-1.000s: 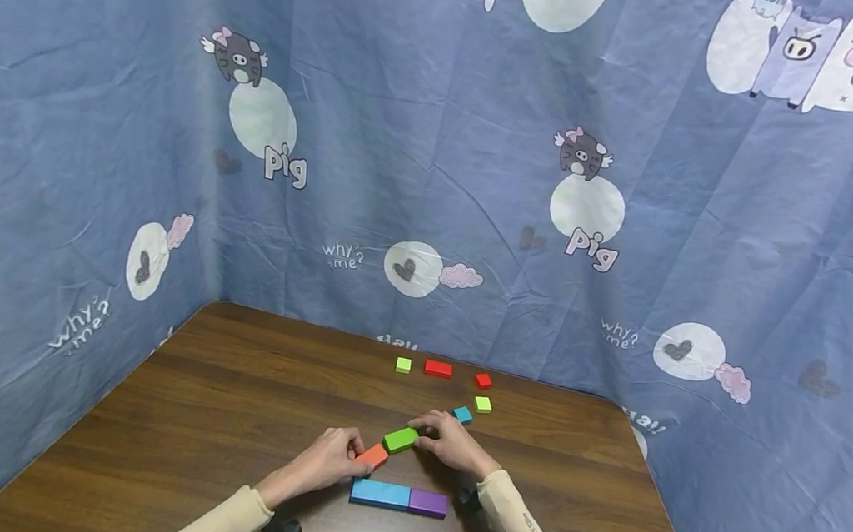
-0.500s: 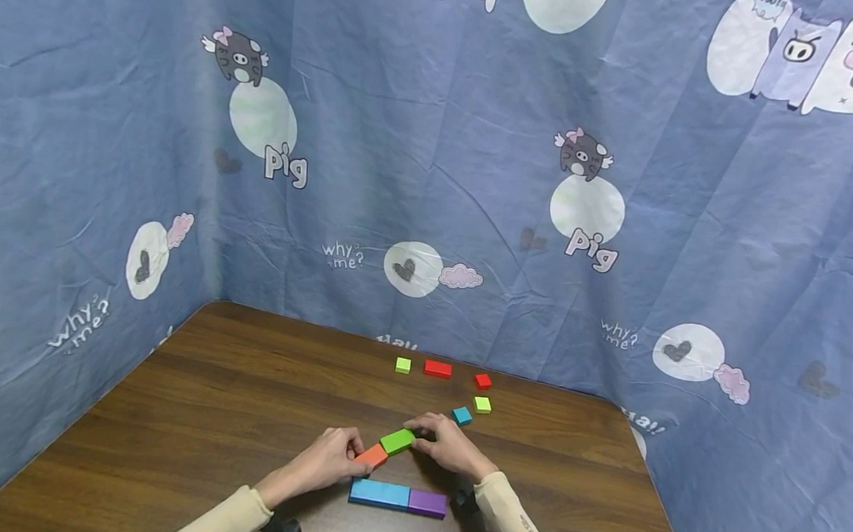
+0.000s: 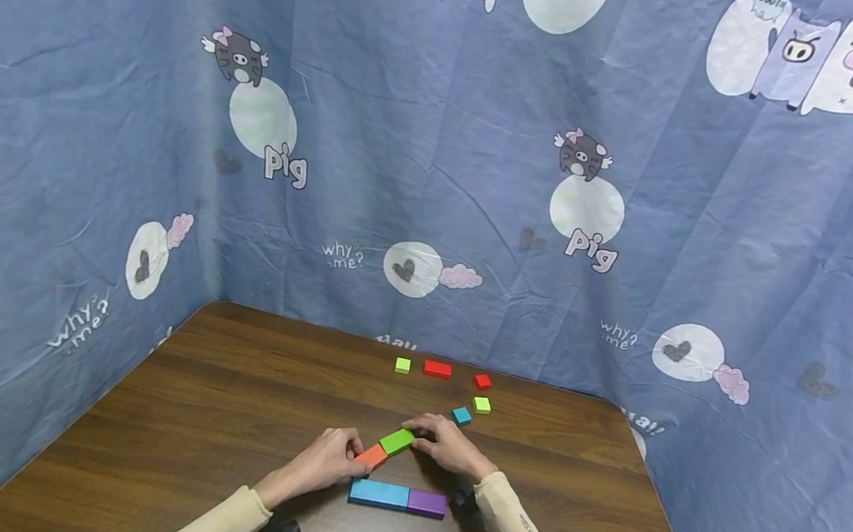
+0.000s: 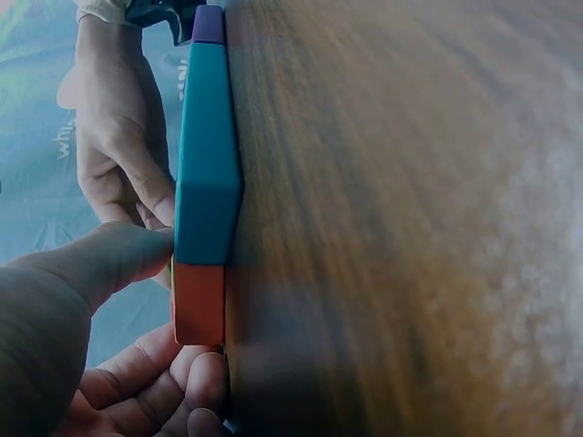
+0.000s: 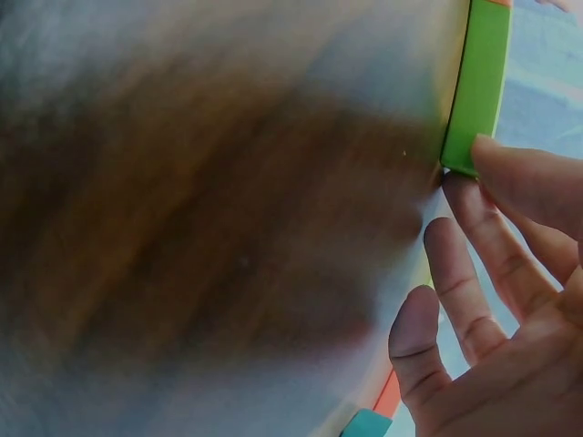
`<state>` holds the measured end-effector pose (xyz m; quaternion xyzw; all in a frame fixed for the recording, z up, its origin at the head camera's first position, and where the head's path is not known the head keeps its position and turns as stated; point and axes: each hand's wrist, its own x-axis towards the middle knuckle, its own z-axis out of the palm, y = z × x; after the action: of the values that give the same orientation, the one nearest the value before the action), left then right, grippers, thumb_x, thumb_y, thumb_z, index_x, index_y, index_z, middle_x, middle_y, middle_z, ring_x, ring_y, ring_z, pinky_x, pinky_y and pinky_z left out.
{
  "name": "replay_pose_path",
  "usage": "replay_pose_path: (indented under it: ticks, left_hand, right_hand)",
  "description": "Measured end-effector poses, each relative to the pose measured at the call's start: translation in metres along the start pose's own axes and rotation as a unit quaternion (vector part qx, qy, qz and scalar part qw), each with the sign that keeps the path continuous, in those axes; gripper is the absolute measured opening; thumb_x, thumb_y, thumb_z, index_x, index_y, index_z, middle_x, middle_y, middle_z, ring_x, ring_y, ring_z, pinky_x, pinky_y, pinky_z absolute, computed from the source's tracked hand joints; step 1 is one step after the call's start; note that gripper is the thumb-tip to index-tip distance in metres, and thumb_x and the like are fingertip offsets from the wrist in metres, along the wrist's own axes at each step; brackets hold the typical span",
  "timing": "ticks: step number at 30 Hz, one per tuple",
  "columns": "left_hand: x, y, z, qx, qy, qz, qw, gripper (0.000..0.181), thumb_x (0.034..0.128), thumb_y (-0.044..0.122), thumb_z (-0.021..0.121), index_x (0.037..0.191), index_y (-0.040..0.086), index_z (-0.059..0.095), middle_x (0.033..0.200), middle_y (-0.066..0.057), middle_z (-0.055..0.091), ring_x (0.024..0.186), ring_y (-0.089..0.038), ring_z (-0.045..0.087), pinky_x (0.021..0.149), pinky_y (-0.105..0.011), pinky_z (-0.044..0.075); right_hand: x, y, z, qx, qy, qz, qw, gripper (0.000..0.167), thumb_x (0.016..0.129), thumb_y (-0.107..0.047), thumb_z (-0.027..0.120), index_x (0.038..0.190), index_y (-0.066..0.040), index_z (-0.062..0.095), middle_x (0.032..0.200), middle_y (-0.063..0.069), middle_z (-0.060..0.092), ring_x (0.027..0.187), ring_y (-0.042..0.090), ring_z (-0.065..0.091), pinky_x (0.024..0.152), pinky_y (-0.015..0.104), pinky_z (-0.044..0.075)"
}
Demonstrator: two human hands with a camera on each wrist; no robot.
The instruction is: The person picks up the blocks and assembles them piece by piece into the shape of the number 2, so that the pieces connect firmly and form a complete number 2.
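My left hand point(image 3: 326, 461) pinches an orange block point(image 3: 372, 456) on the table. In the left wrist view its thumb and fingers sit at the end of that orange block point(image 4: 199, 308). End to end with it, in a slanting line, lies a bright green block point(image 3: 397, 441). My right hand point(image 3: 448, 445) pinches the green block's far end; in the right wrist view, the thumb and index finger touch the green block point(image 5: 478, 91), the other fingers apart from it. Nearer me, a long blue block point(image 3: 380, 494) joins a purple block point(image 3: 426, 504) in a row.
Beyond my right hand are a small blue block point(image 3: 461, 416), a small yellow-green block point(image 3: 481, 405) and a small red block point(image 3: 482, 381). Farther back lie a red block point(image 3: 438, 369) and another yellow-green block point(image 3: 403, 365). A blue patterned curtain point(image 3: 432, 191) rises behind the table point(image 3: 251, 386).
The green block, with my right hand on it, has shifted slightly left, closing the small offset against the orange block. My left hand has stayed in place.
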<state>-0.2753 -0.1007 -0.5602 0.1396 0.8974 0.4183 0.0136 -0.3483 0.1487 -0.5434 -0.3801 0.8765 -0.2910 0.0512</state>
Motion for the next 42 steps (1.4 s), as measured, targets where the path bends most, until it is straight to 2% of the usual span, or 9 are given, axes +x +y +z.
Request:
replay_pose_path:
  ticks: [12,18,28,36,42]
  left_hand:
    - [-0.001,0.001,0.000,0.000,0.000,-0.003,1.0000,0.029,0.0768,0.029,0.078,0.084,0.007,0.061,0.068,0.004,0.055,0.056,-0.006,0.048,0.046,-0.020,0.037]
    - [0.000,0.001,0.000,0.004,0.003,0.000,1.0000,0.029,0.0762,0.030,0.078,0.084,0.007,0.062,0.069,0.004,0.055,0.057,-0.005,0.048,0.046,-0.020,0.037]
    - [0.000,0.001,0.000,0.007,0.005,0.003,1.0000,0.028,0.0764,0.030,0.079,0.082,0.009,0.061,0.071,0.004,0.056,0.060,-0.007,0.049,0.048,-0.021,0.037]
    - [-0.001,0.001,-0.001,0.008,0.006,0.005,0.9999,0.028,0.0761,0.030,0.079,0.081,0.010,0.060,0.071,0.004,0.055,0.060,-0.007,0.047,0.049,-0.021,0.036]
    - [0.000,0.001,0.000,0.012,0.011,0.001,0.9999,0.028,0.0751,0.030,0.079,0.080,0.010,0.060,0.071,0.004,0.055,0.060,-0.007,0.048,0.049,-0.020,0.036]
  right_hand:
    - [0.001,0.001,0.001,-0.008,-0.002,-0.009,0.9999,0.033,0.093,-0.012,0.062,0.126,-0.013,0.063,0.117,0.001,0.066,0.102,0.014,0.058,0.088,0.029,0.047]
    - [0.002,0.002,0.002,0.030,-0.007,0.021,0.9993,0.039,0.091,-0.016,0.066,0.130,-0.013,0.060,0.120,-0.001,0.064,0.101,0.013,0.058,0.088,0.027,0.046]
    - [-0.001,0.000,0.002,0.100,-0.003,0.067,0.9927,0.053,0.085,-0.019,0.073,0.134,-0.012,0.054,0.120,0.001,0.064,0.104,0.018,0.058,0.090,0.034,0.047]
    - [-0.008,0.007,-0.001,0.117,0.016,0.056,0.9914,0.053,0.089,-0.025,0.070,0.136,-0.011,0.051,0.118,0.005,0.065,0.105,0.023,0.060,0.089,0.039,0.048]
    - [-0.014,0.010,-0.007,0.137,0.058,0.048,0.9877,0.051,0.089,-0.024,0.070,0.134,-0.008,0.051,0.112,0.010,0.067,0.100,0.025,0.063,0.086,0.037,0.049]
